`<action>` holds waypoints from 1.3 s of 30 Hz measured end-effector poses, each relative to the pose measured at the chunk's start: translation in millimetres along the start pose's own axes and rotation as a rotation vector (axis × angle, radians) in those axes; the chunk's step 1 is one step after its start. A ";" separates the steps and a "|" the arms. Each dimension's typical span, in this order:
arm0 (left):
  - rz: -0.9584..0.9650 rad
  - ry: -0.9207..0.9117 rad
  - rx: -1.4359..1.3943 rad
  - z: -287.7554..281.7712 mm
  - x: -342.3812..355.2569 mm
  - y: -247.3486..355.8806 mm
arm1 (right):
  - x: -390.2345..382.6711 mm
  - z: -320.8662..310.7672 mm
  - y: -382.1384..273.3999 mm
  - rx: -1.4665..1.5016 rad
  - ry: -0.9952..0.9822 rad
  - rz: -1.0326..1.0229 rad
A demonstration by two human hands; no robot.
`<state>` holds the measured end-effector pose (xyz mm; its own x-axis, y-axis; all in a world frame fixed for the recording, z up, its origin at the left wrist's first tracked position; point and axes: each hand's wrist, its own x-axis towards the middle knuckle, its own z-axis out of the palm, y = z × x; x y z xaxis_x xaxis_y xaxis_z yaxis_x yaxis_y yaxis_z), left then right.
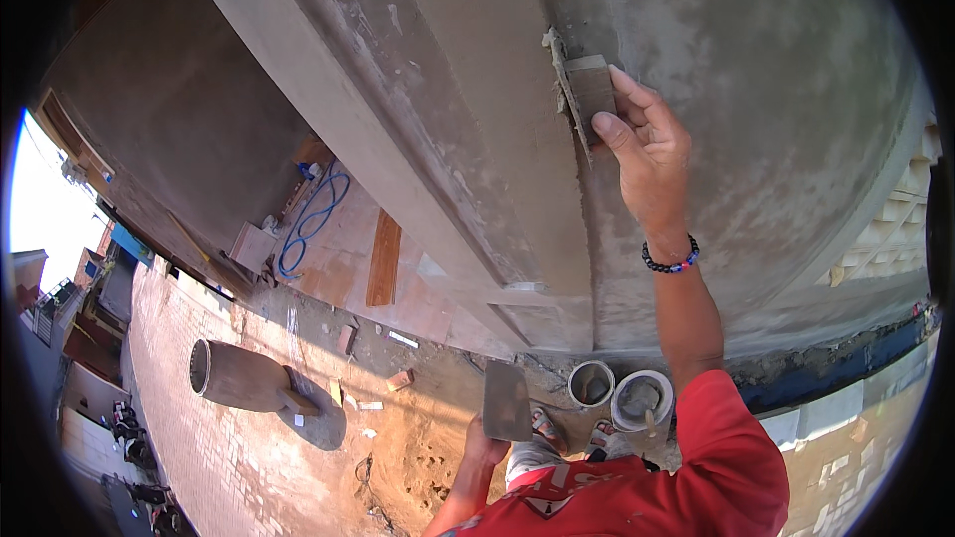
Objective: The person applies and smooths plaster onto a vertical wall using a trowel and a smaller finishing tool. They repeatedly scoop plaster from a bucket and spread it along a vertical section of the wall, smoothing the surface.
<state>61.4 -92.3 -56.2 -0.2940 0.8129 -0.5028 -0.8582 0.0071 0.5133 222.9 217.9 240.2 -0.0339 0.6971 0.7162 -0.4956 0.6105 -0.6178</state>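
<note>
My right hand is raised and pinches the block-shaped grip of a small plastering float. The float's thin plate, with wet mortar clinging to its edge, lies along the side of the grey plastered pillar, where it meets the wall. Down by my waist, my left hand is closed on a flat rectangular plastering trowel. The trowel's broad grey face points up, and its handle is hidden.
Near my feet stand two mortar buckets, one smaller and one larger with a tool in it. A sand heap, broken bricks and a large round pot are left. Behind the pillar lie a blue hose and a wooden plank.
</note>
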 end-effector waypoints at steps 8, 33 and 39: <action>-0.031 -0.016 0.003 -6.1 7.0 -8.6 | -115.3 -72.7 73.1 -0.068 -0.037 0.272; -0.029 -0.088 -0.076 2.0 34.0 -35.4 | -31.7 -23.1 31.6 -0.046 -0.059 0.012; -0.042 -0.100 -0.028 10.9 35.4 -32.0 | -106.5 -90.9 71.2 -0.103 -0.116 0.234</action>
<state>83.0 -57.4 -82.8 -0.2156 0.8661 -0.4509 -0.8805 0.0272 0.4732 270.1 221.3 90.5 -0.2387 0.7796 0.5791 -0.3720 0.4774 -0.7961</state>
